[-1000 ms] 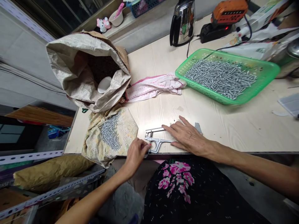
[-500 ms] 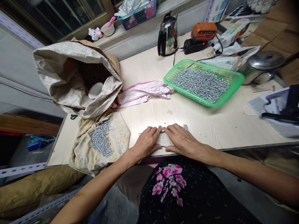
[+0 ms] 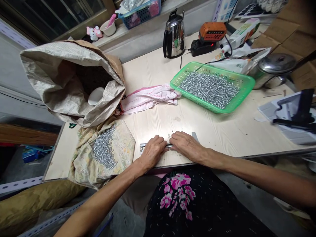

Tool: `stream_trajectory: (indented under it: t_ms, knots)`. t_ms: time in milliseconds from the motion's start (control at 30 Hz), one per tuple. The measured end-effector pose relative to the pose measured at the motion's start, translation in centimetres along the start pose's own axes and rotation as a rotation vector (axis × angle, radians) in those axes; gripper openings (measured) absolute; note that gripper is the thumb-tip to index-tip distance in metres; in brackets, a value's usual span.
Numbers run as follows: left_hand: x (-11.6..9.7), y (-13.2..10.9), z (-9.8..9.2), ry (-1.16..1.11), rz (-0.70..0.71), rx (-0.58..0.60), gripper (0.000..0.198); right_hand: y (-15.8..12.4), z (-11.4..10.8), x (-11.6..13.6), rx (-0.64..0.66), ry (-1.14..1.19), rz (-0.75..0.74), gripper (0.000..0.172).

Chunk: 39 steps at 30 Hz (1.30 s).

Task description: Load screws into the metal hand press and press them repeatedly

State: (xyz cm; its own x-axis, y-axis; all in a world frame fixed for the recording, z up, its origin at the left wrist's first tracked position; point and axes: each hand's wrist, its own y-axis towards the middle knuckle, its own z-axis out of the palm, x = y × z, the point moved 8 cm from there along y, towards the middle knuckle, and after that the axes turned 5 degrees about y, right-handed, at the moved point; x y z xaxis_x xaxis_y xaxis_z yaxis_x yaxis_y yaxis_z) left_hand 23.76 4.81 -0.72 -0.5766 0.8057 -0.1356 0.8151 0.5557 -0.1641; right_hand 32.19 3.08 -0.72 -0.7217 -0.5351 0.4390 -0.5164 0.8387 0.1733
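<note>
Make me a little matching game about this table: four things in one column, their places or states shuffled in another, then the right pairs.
Things
1. silver tool
2. green basket
3. pink-and-white cloth
4. kettle

Places or states
A. standing beside the orange block
B. partly covered by the left hand and right hand
C. lying between the open sack and the basket
D. holding many small metal pieces

Right pairs: 1-B, 2-D, 3-C, 4-A

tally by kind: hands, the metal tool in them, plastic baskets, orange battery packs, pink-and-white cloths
Hands: 2, left hand and right hand
Metal tool: 1
Plastic baskets: 2, green basket and blue basket
Orange battery pack: 1
Pink-and-white cloth: 1
Total: 7
</note>
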Motion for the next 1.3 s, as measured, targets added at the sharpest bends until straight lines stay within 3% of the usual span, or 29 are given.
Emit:
stream_trajectory:
  t_ms: [133,233,333,400,600,800,867,967,1067,1133,1233,1300]
  knots:
    - [0.2,0.2,0.4,0.011,-0.013,-0.002,0.029,0.2,0.5,0.3,0.014,0.001,-0.008,0.018]
    - [0.6,-0.3,0.3,-0.007,-0.060,-0.042,0.026,0.1,0.0,-0.2,0.031,0.016,0.021,0.011]
    - [0.3,-1.7,-0.1,-0.042,-0.108,-0.182,0.044,-0.1,-0.9,-1.5,0.058,0.074,0.037,0.045]
    - [-0.9,-2.8,0.1,-0.069,-0.084,-0.256,0.054,0.1,-1.4,-2.3,0.067,0.083,0.036,0.054]
    - [-5.4,-3.9,2.3,-0.156,0.006,-0.228,0.060,2.9,-1.4,-3.3,0.058,-0.021,-0.030,0.020]
    - [-5.6,-3.8,2.1,-0.288,0.013,-0.205,0.058,6.6,-1.8,-5.0,0.125,-0.008,-0.091,0.018]
    - [-5.4,-3.9,1.9,-0.303,0.020,-0.217,0.059,7.3,-2.5,-3.8,0.117,-0.024,-0.100,0.015]
    - [-5.4,-4.0,2.3,-0.324,0.034,-0.225,0.060,7.7,-2.5,1.4,0.112,-0.042,-0.229,0.013]
    - [-5.2,-4.3,3.6,-0.351,0.001,-0.193,0.056,7.5,0.4,7.9,0.212,-0.060,-0.459,0.008]
    - [-5.0,-4.5,4.6,-0.350,-0.043,-0.178,0.056,7.3,2.9,10.6,0.259,-0.087,-0.551,0.009]
    - [-5.1,-4.8,5.6,-0.339,-0.059,-0.165,0.063,7.7,5.9,12.2,0.268,-0.155,-0.577,0.009]
    - [-5.3,-4.8,6.0,-0.329,-0.063,-0.156,0.065,8.2,6.4,12.8,0.247,-0.144,-0.598,0.011]
